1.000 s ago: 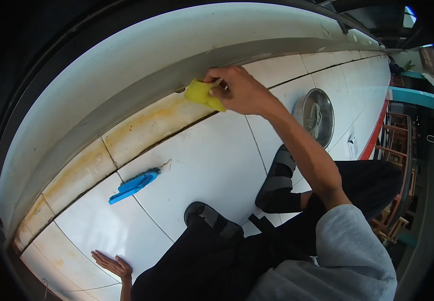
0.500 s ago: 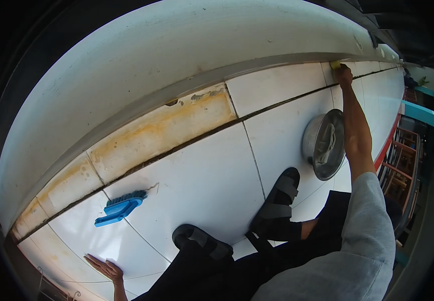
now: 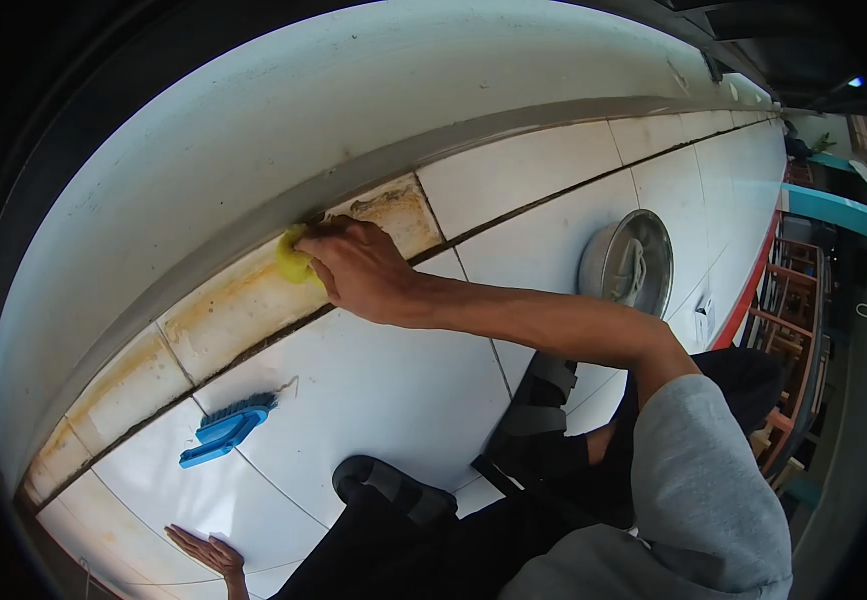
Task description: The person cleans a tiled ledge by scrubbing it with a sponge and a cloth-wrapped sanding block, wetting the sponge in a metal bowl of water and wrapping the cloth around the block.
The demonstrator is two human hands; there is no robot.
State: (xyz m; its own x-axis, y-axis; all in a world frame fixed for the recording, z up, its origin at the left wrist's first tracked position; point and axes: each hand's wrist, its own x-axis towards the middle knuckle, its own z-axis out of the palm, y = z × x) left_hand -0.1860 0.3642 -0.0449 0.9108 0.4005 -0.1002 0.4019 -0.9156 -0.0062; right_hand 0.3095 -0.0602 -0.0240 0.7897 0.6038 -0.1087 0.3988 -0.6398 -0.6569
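My right hand (image 3: pixel 368 272) is closed around a yellow sponge (image 3: pixel 296 258), pressed to the stained skirting tile (image 3: pixel 228 312) at the foot of the wall. Brown and orange stains mark this tile, and part of it is hidden behind the hand. My left hand (image 3: pixel 208 550) lies flat on the white floor tiles with its fingers stretched out, holding nothing. Between the left hand and the wall rests a blue scrubbing brush (image 3: pixel 225 432), its bristles turned toward the wall.
A metal basin (image 3: pixel 658 262) with a pale cloth (image 3: pixel 635 270) in it stands on the floor beyond my right forearm. My sandalled feet (image 3: pixel 393 485) are on the tiles. The pale wall (image 3: pixel 253 130) curves along the far side; wooden furniture (image 3: pixel 788 340) stands at right.
My right hand has swung left along the wall with the sponge, from the far white tiles to the stained tile. My left hand and the brush have stayed in place.
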